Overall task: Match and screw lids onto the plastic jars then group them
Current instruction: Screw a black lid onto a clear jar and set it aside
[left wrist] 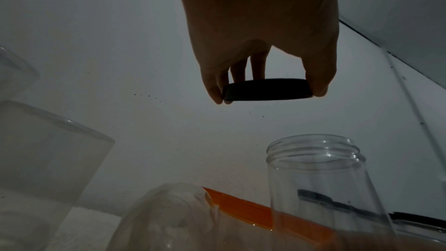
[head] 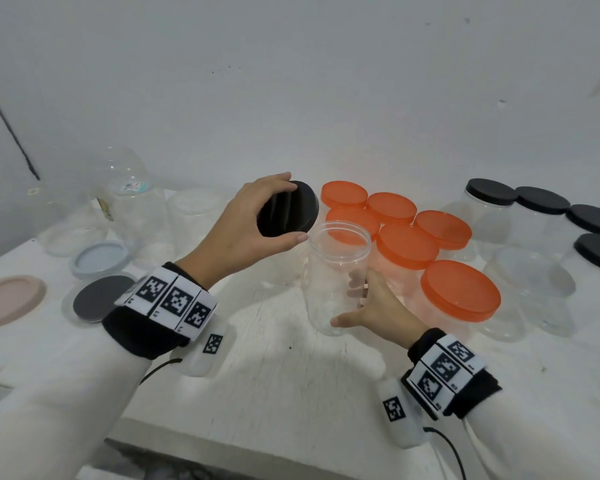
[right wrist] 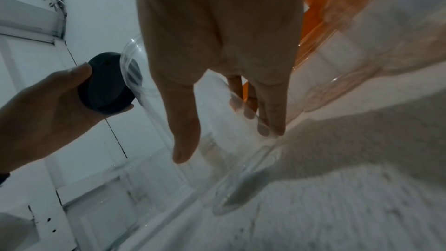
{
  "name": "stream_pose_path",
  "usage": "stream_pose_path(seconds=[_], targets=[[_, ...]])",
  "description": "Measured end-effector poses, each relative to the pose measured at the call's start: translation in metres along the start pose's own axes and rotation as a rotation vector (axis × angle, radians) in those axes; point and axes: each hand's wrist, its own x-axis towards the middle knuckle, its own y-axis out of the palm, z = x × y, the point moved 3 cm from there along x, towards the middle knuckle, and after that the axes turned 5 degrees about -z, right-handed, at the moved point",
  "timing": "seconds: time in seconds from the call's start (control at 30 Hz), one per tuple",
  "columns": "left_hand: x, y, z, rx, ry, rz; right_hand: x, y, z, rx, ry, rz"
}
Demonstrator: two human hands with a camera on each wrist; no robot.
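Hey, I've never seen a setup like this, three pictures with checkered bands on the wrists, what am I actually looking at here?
No machine: a person wears one camera on the head and one on each wrist. The head view looks down at a white table. The left hand grips a black lid, tilted and not yet on, beside the mouth of an open clear jar that the right hand holds. Behind stand orange-lidded jars; at right, black-lidded jars; at left, loose lids and open jars. The two dim pictures are the wrist views.
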Motion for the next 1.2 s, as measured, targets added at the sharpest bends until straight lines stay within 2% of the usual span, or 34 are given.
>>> stream_pose_path(seconds=[0.23, 0.33, 0.53, 0.67, 0.83, 1.2], targets=[[-0.001, 0.015, -0.001, 0.003, 0.028, 0.085, -0.003, -0.001, -0.007, -0.006, 0.02, 0.083], [0.001, 0.02, -0.004, -0.01, 0.039, 0.092, -0.006, -0.005, -0.006, 0.083, 0.031, 0.114], [0.007, 0.036, -0.009, -0.016, 0.074, 0.16, -0.01, -0.014, -0.001, 0.169, -0.011, 0.056], [0.012, 0.051, -0.016, 0.014, 0.109, 0.263, -0.012, -0.017, -0.001, 0.186, -0.042, -0.002], [0.013, 0.066, -0.023, 0.033, 0.133, 0.36, -0.011, -0.018, -0.005, 0.16, -0.042, -0.001], [0.009, 0.074, -0.023, 0.023, 0.096, 0.396, -0.011, -0.02, -0.001, 0.111, -0.042, 0.024]])
